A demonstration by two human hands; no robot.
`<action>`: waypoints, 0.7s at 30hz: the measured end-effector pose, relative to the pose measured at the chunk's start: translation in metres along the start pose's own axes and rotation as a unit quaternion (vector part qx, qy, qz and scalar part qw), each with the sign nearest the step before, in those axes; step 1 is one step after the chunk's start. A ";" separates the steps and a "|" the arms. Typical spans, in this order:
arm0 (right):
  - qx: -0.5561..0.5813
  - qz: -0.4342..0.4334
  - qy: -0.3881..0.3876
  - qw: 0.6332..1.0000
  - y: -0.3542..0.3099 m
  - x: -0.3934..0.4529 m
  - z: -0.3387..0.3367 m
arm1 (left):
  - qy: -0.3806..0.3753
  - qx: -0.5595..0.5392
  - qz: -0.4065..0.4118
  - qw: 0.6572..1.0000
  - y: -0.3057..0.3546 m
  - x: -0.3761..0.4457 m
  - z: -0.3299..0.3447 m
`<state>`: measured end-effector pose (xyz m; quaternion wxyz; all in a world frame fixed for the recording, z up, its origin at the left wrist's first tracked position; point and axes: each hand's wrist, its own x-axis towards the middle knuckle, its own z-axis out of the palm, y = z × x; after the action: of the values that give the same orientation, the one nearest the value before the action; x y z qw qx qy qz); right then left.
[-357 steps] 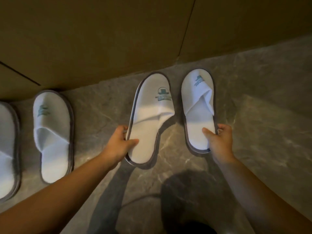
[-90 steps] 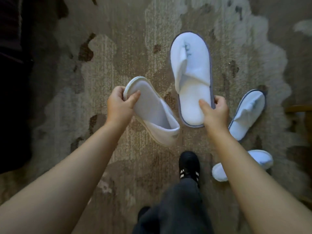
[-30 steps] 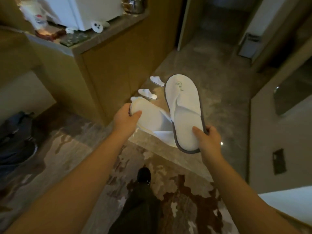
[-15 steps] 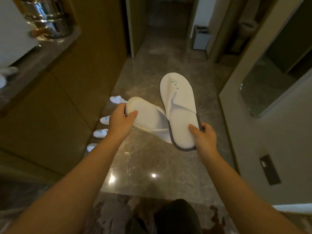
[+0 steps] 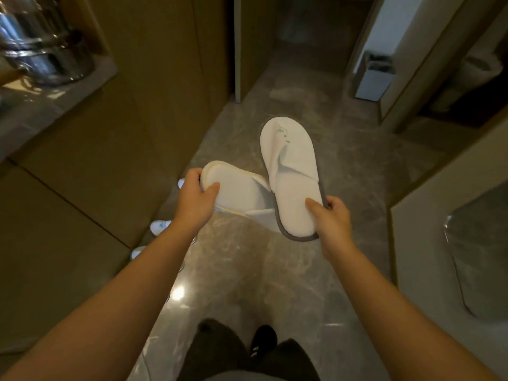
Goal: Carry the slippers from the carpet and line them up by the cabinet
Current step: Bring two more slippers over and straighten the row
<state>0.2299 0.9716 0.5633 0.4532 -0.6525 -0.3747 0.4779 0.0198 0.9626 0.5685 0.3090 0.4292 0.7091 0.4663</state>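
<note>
Slippers mid-frame: left hand (image 5: pixel 195 199) clamps cream-edged slipper (image 5: pixel 236 192), toe hidden behind grey-edged slipper (image 5: pixel 292 177) pinched by right hand (image 5: pixel 330 218); placed slippers (image 5: pixel 160 226) lower left by cabinet (image 5: pixel 110 160), mostly arm-hidden

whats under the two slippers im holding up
Below the grey-edged slipper and the cream-edged slipper is bare marble floor. Three white slippers peek out by the cabinet; any more behind the left hand are covered.

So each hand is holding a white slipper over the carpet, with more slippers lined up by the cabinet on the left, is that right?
Not quite. The head view shows the left hand and right hand each holding a slipper over the stone floor, not carpet. The rest is right.
</note>
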 end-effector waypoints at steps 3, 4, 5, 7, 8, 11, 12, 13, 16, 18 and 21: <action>-0.015 -0.003 -0.042 0.999 -0.025 0.072 0.024 | 0.028 -0.001 -0.022 0.999 0.003 0.058 0.018; -0.019 -0.002 -0.053 0.998 -0.032 0.096 0.033 | 0.039 -0.005 -0.036 0.999 0.004 0.078 0.024; -0.022 -0.001 -0.063 0.998 -0.037 0.121 0.044 | 0.051 -0.006 -0.047 0.998 0.004 0.099 0.031; -0.023 0.005 -0.079 0.997 -0.047 0.172 0.070 | 0.070 0.010 -0.060 0.996 0.001 0.146 0.044; -0.023 0.010 -0.087 0.996 -0.052 0.198 0.084 | 0.075 0.018 -0.064 0.995 -0.001 0.173 0.050; -0.033 0.009 -0.109 0.993 -0.072 0.282 0.133 | 0.083 0.009 -0.088 0.993 -0.004 0.262 0.069; -0.041 0.011 -0.112 0.993 -0.081 0.309 0.149 | 0.084 0.003 -0.104 0.991 -0.004 0.292 0.076; -0.051 0.014 -0.116 0.992 -0.091 0.335 0.165 | 0.087 -0.002 -0.122 0.989 -0.002 0.320 0.082; -0.075 0.028 -0.146 0.986 -0.120 0.404 0.205 | 0.099 -0.017 -0.165 0.981 0.007 0.390 0.098; -0.084 0.032 -0.164 0.982 -0.134 0.444 0.230 | 0.096 -0.023 -0.182 0.978 0.010 0.430 0.106; -0.096 0.034 -0.178 0.979 -0.145 0.504 0.271 | 0.102 -0.009 -0.213 0.972 0.006 0.488 0.113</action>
<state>0.0934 1.5441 0.5218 0.2978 -0.6096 -0.4710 0.5637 -0.0985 1.4459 0.5136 0.3310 0.2154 0.8078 0.4376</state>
